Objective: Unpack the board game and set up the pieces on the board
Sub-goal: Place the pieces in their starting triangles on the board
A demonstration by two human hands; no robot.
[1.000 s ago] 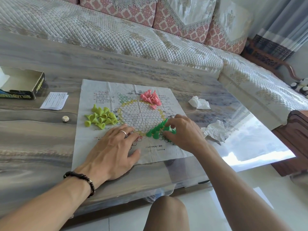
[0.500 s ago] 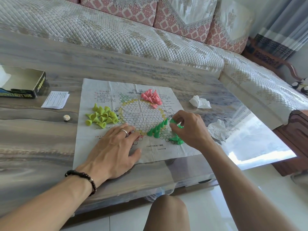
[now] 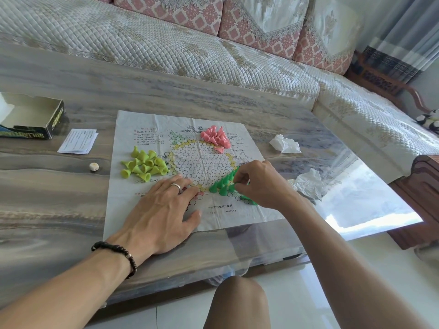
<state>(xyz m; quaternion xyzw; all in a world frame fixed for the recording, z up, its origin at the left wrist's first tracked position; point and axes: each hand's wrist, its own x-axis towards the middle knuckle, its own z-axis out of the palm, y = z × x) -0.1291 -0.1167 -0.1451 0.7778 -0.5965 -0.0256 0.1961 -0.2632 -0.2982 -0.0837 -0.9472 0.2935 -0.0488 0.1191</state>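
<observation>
My left hand lies flat on the paper board, fingers straight and spread, pressing the sheet to the desk. My right hand hovers just right of it, fingers curled, thumb and forefinger pinching a green piece. The other green pieces stand in a tight cluster right against those fingertips, and a few more lie under my right palm. The yellow-green pieces sit in a heap beyond my left fingers, the pink pieces farther off beyond my right. The open box, a leaflet and a die lie well to the left of my left hand. Crumpled plastic lies just right of my right hand.
</observation>
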